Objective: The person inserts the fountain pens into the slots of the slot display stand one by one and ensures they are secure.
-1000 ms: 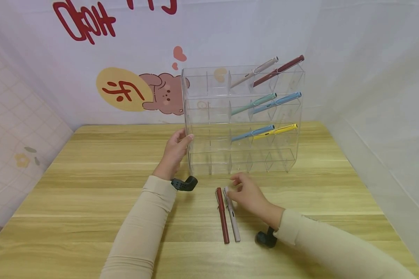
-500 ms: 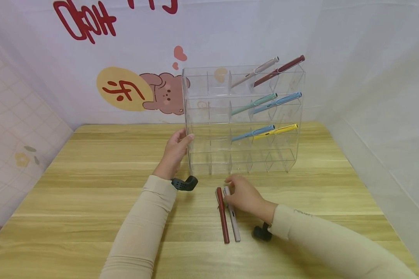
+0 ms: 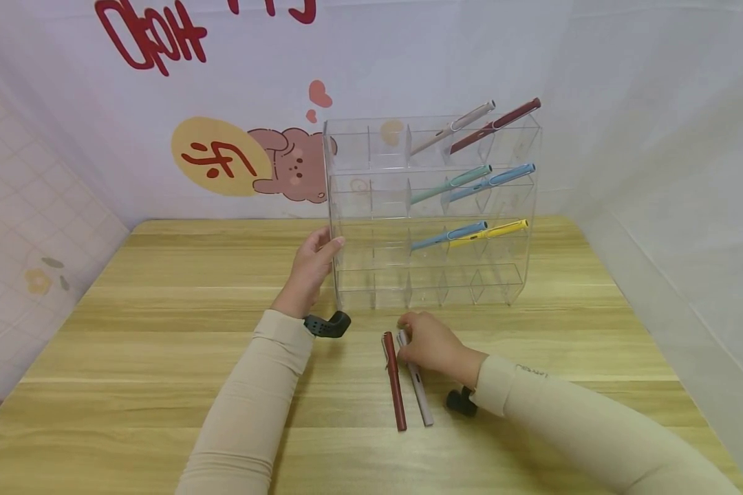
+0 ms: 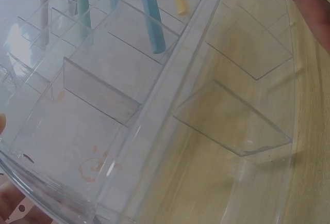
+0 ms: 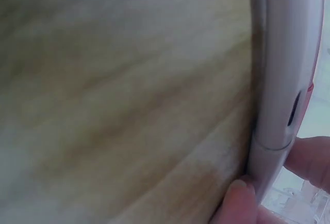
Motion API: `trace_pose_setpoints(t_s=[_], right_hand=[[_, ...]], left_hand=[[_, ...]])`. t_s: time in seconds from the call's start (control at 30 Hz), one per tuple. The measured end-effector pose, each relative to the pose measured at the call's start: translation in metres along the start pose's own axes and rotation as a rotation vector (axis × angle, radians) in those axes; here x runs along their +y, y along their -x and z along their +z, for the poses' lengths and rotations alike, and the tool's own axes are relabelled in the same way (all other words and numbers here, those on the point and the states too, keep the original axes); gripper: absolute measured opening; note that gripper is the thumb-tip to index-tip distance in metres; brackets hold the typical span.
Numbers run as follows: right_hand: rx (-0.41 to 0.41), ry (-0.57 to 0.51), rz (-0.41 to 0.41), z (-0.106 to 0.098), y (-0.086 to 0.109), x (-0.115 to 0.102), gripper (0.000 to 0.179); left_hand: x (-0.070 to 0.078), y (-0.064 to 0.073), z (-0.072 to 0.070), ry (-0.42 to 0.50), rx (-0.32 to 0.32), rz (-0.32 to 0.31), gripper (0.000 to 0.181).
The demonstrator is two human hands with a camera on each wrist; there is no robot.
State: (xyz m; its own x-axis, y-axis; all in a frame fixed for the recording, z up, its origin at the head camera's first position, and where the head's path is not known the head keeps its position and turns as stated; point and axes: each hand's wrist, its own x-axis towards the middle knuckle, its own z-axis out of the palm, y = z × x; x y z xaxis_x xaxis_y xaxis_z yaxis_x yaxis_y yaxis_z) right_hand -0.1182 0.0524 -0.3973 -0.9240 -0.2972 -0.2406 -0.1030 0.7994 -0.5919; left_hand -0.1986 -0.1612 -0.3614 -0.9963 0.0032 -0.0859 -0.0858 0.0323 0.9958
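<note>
My left hand (image 3: 309, 271) grips the left side of a clear acrylic pen rack (image 3: 329, 172), thumb on the front edge. On the tabletop in front of the rack, my right hand (image 3: 436, 347) pinches a pale grey pen (image 3: 422, 399) near its clip end. The right wrist view has thumb and finger on opposite sides of that pen (image 5: 286, 69). Just left of it lies a dark red pen (image 3: 395, 388), apart from the fingers. The hand covers part of the grey pen's upper end in the head view.
Pens lean in the rack's right-hand compartments: pale (image 3: 455, 128), maroon (image 3: 495, 126), green (image 3: 452, 184), blue (image 3: 492, 181), another blue (image 3: 450, 236) and yellow (image 3: 492, 232). A printed cloth (image 3: 446, 55) hangs behind the wooden table (image 3: 161, 344).
My right hand has moved left and closed its fingers on the grey pen. That pen's lower end has swung slightly right, away from the red one. The left hand stays on the rack.
</note>
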Motion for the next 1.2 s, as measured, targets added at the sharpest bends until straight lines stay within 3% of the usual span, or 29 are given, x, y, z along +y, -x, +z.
trace_pose_setpoints(t_s=[0.33,0.57,0.77,0.97,1.2], right_hand=[[-0.026,-0.06,-0.09,-0.005,0.003,0.0,0.035],[-0.055,-0.153,-0.007,-0.006,-0.001,0.003,0.034],[-0.07,-0.283,0.004,-0.008,-0.002,0.009,0.032],[-0.05,-0.412,0.015,-0.011,-0.004,0.019,0.032],[-0.004,-0.488,0.04,-0.023,-0.001,0.021,0.036]], left_hand=[[0.001,0.0,-0.001,-0.012,-0.001,-0.021,0.055],[0.001,0.0,-0.001,-0.011,-0.003,-0.025,0.055],[0.001,0.0,0.0,-0.01,0.001,-0.024,0.055],[0.001,-0.001,-0.001,-0.004,0.003,-0.021,0.054],[-0.001,-0.001,-0.001,-0.003,-0.002,-0.006,0.055]])
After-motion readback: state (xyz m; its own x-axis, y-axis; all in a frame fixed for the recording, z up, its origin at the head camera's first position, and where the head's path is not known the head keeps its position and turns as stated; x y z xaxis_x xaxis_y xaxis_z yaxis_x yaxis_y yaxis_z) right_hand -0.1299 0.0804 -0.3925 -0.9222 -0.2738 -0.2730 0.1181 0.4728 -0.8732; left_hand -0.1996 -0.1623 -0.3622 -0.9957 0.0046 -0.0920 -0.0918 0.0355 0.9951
